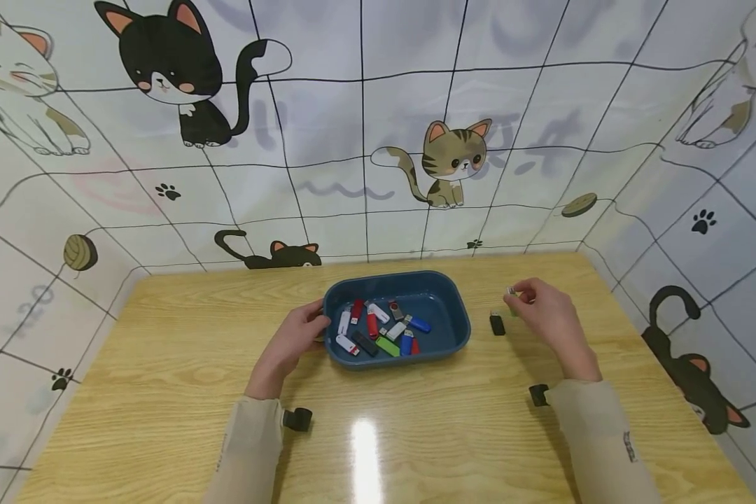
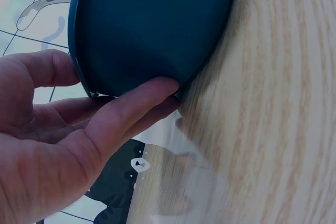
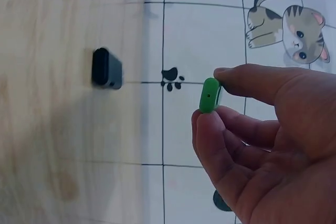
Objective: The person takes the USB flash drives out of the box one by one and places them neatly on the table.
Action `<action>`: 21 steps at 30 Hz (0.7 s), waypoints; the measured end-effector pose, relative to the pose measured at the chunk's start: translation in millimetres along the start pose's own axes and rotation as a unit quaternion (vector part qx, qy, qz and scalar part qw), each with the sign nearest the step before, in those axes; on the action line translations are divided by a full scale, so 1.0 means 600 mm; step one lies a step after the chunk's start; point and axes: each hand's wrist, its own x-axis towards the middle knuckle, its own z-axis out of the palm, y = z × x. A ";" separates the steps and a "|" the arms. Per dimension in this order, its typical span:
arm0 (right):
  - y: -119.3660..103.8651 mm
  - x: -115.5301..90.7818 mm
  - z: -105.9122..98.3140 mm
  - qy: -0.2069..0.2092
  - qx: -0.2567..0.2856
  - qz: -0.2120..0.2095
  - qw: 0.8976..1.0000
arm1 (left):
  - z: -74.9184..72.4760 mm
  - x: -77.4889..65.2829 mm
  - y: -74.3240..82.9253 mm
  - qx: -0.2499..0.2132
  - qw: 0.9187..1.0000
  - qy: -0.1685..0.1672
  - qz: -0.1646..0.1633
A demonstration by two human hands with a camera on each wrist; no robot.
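My left hand (image 1: 295,337) grips the left end of a dark blue plastic tray (image 1: 450,297), thumb on one side and fingers against its outer wall (image 2: 152,30). Inside lie several USB flash drives in red, white, blue, green and black, mostly towards the left half. To the right of the tray, my right hand (image 1: 551,318) pinches a green USB flash drive (image 3: 210,95) between thumb and fingertips, above the table. Its silver connector points away from the right wrist camera. A black USB flash drive (image 1: 497,324) lies on the table between that hand and the tray.
The light wooden table (image 1: 183,364) meets a white cat-print curtain (image 1: 327,189) along its back edge, and the same print hangs at both sides. Dark wrist cameras (image 1: 298,419) sit at both sleeves. A light reflection shows on the front of the table.
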 end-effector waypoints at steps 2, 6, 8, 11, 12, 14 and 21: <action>0.009 0.004 -0.001 -0.012 -0.004 0.011 1.000 | -0.001 0.000 0.000 0.002 1.000 0.001 -0.002; 0.028 0.010 0.003 -0.035 -0.015 0.031 0.999 | 0.000 -0.001 0.001 0.004 1.000 0.002 -0.005; 0.036 0.011 0.008 -0.044 -0.018 0.039 0.998 | 0.000 -0.001 0.001 0.004 1.000 0.001 -0.006; 0.045 0.012 0.015 -0.052 -0.021 0.048 0.997 | 0.000 -0.001 0.001 0.004 1.000 -0.001 -0.006; 0.048 0.012 0.017 -0.055 -0.023 0.050 0.997 | 0.000 -0.001 0.001 0.004 1.000 -0.001 -0.005; 0.051 0.011 0.019 -0.060 -0.027 0.055 0.996 | -0.001 0.000 0.001 0.005 1.000 -0.001 -0.005; 0.051 0.011 0.020 -0.075 -0.030 0.064 0.995 | -0.002 0.001 -0.002 0.005 1.000 -0.004 0.001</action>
